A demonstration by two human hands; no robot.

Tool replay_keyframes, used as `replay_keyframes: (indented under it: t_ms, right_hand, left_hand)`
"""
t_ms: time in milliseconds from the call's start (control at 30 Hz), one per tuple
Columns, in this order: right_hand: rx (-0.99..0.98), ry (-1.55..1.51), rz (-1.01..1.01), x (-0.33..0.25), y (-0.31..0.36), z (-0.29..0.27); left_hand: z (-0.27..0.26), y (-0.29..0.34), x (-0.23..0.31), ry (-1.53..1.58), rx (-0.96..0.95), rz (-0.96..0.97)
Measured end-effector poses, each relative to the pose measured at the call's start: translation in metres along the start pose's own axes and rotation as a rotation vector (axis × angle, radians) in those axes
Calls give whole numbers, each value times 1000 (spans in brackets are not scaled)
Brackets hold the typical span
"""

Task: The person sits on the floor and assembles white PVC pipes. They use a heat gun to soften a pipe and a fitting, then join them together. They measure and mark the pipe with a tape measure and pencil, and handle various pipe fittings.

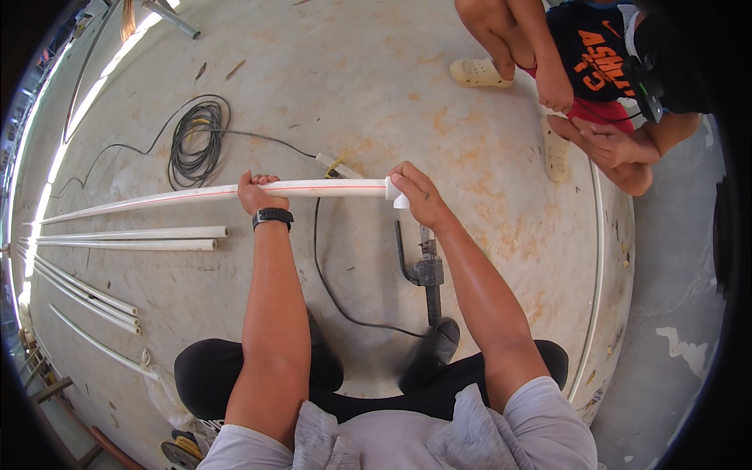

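Observation:
My left hand [258,193] is wrapped round a long white plastic pipe [329,188] with a thin red line along it. The pipe runs level across in front of me, off to the far left. At its right end sits a short white pipe fitting [400,201], apparently a tee or elbow. My right hand [416,193] closes over this fitting and partly hides it. Below my right hand, a dark corded power tool [428,270] with a side handle lies on the floor between my feet.
A coiled black cable [200,141] leads to a white socket strip [337,165] beyond the pipe. More white pipes [157,244] lie at the left. A person [591,86] squats at the upper right. A cable spool [180,452] stands at the lower left.

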State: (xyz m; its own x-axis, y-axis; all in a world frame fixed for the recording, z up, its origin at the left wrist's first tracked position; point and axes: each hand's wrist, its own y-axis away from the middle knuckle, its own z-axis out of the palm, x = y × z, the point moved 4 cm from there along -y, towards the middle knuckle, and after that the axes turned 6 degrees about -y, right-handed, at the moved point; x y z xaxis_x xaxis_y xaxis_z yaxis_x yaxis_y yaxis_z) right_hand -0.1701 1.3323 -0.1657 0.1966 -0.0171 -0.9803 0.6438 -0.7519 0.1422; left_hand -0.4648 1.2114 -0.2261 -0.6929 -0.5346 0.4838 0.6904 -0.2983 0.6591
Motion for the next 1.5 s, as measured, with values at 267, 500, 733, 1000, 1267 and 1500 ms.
replay_keyframes:
  t_ms: [267,500,733,1000,1267,1500]
  right_hand:
    - [3,-14,12,1,-2,1]
    - [-25,22,46,-2,-4,-2]
    - [-52,-59,335,-8,1,-3]
    - [-272,-413,478,-42,3,-3]
    - [-324,-432,517,-53,12,-4]
    - [-370,-394,459,-56,13,-5]
  left_hand:
    - [0,0,1,-20,24,12]
    - [0,-4,2,-64,39,23]
    - [-1,3,6,-234,170,52]
    - [15,1,27,-221,166,130]
    - [-1,-27,41,-408,138,127]
    - [3,-35,58,-562,83,94]
